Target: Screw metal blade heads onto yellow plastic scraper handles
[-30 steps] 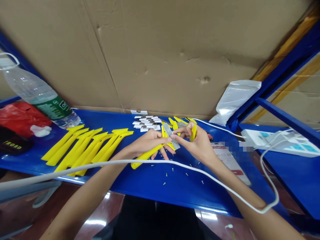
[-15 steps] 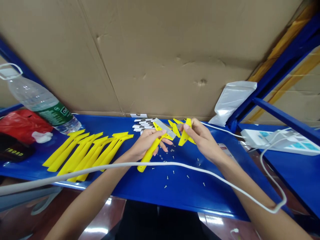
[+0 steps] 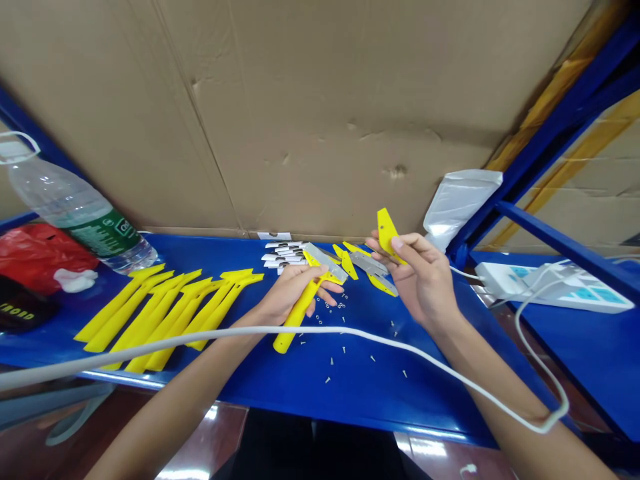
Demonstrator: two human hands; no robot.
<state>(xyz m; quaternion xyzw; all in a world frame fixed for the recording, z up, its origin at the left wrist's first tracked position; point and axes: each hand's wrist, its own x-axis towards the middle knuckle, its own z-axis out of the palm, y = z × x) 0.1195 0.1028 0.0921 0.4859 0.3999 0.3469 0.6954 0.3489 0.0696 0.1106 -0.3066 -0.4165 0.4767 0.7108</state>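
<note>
My left hand [image 3: 293, 293] is closed round the neck of a yellow-handled scraper [image 3: 299, 319], its thumb pressing a flat metal blade [image 3: 323, 261] against the head. Up and to the right, my right hand [image 3: 423, 270] pinches a yellow plastic plate [image 3: 387, 232] with small holes, held on end above the table. Between and behind the hands lie more yellow plates [image 3: 349, 265] and loose metal blades [image 3: 367, 261]. Small screws [image 3: 344, 349] and nuts [image 3: 341, 305] are scattered on the blue table in front of them.
Several yellow handles [image 3: 170, 313] lie in a row on the blue table [image 3: 300, 393] at left. Behind are white-wrapped pieces [image 3: 285, 253]. A water bottle [image 3: 75, 200] and red bag [image 3: 45, 257] stand far left. A white cable [image 3: 370, 335] crosses the view; a power strip [image 3: 555, 287] lies right.
My right hand has lifted the yellow plate up and to the right, turning it more upright and away from the scraper. The left hand keeps its hold on the scraper almost unmoved.
</note>
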